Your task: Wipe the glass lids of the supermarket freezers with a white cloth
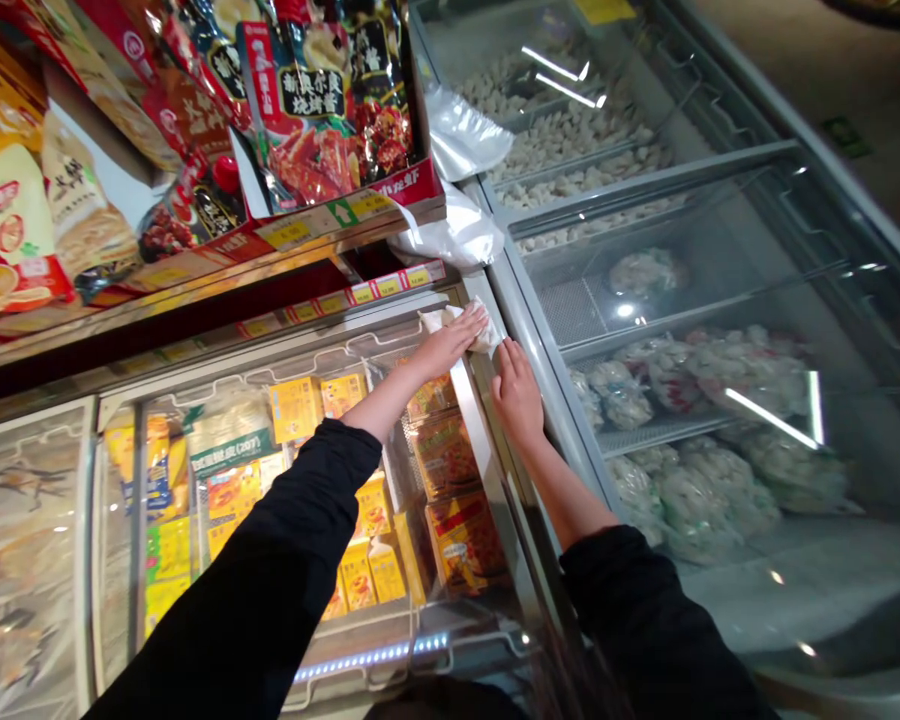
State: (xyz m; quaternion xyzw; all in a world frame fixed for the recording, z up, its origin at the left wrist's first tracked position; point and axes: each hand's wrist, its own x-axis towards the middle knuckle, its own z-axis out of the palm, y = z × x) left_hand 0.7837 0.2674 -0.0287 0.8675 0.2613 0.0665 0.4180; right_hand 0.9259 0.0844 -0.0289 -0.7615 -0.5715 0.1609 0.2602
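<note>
My left hand (454, 340) lies flat on a white cloth (487, 338), pressing it against the far corner of the glass lid (270, 390) of a chest freezer. My right hand (517, 390) rests flat, fingers together, on the metal frame (495, 440) between two freezers, right beside the cloth. Both arms wear black sleeves pushed up the forearm. Under the glass lie yellow and orange food boxes (450, 460).
A second freezer (720, 300) on the right holds bagged white frozen goods under sliding glass. Above the left freezer, a shelf (307, 230) with yellow price tags carries sauce and snack packets. Thin plastic bags (457, 140) hang at the shelf's end.
</note>
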